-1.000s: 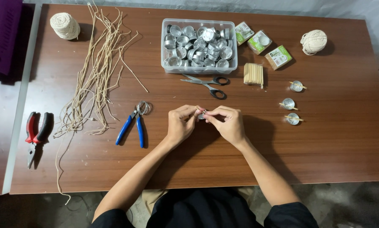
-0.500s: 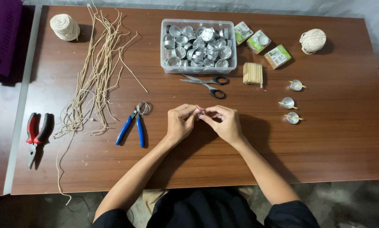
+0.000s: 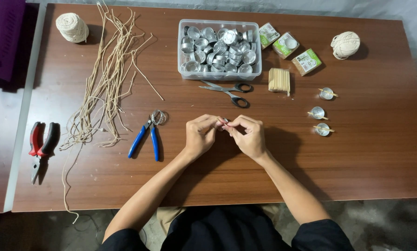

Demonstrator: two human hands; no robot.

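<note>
My left hand (image 3: 200, 135) and my right hand (image 3: 248, 135) meet fingertip to fingertip over the middle of the brown table (image 3: 366, 162). Between the fingertips they pinch a small metal piece with a short length of wick (image 3: 223, 122); most of it is hidden by the fingers. Just left of my left hand lie blue-handled pliers (image 3: 145, 138). Right of my right hand sit three small metal cups (image 3: 318, 112), each with a thin stick laid across its top.
A clear tub of several metal cups (image 3: 219, 49) stands at the back, with scissors (image 3: 229, 91) and a bundle of wooden sticks (image 3: 279, 79) in front. Loose wick strands (image 3: 104, 79) spread at left, near red pliers (image 3: 41, 146). Twine balls (image 3: 72, 27) (image 3: 345, 44) and small boxes (image 3: 289, 46) sit behind.
Both hands stay at the same spot; only the fingertips shift slightly around the small piece. Nothing on the table has moved.
</note>
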